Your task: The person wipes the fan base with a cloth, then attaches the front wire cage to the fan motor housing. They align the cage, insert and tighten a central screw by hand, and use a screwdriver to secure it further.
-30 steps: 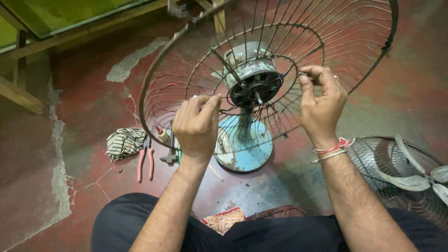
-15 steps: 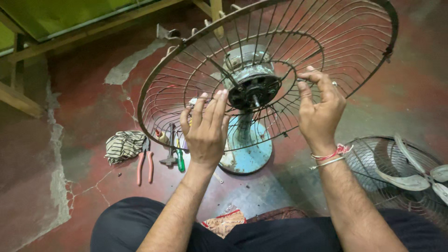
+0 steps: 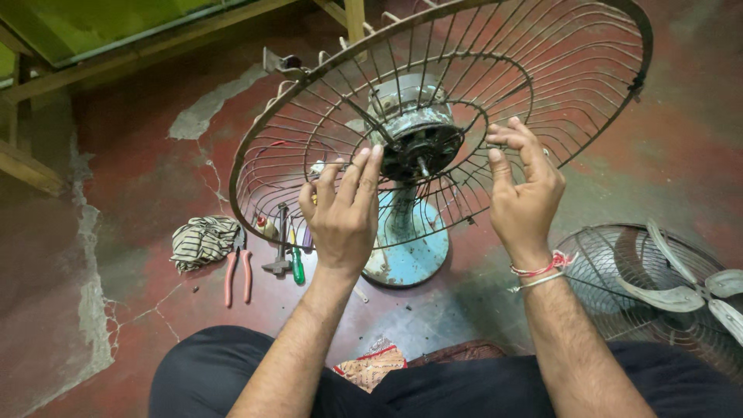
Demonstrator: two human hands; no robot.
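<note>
A rusty wire fan guard (image 3: 588, 54) sits around the motor (image 3: 414, 128) of a table fan with a pale blue round base (image 3: 418, 259). My left hand (image 3: 344, 213) lies with its fingers stretched up against the guard's inner ring, just left of the motor hub. On the other side of the hub, my right hand (image 3: 526, 193) pinches something small at the ring with thumb and forefinger; the thing itself is too small to tell. A red thread and a bangle circle my right wrist.
On the red cracked floor at the left lie a striped rag (image 3: 203, 240), orange-handled pliers (image 3: 236, 275), a small hammer (image 3: 277, 255) and a green-handled screwdriver (image 3: 296, 263). A second guard with the fan blades (image 3: 681, 290) lies at the right. Wooden beams (image 3: 31, 166) run along the upper left.
My left hand has opened from a curled pinch and spread its fingers up against the inner ring. The view has shifted slightly; my right hand stays at the ring beside the hub.
</note>
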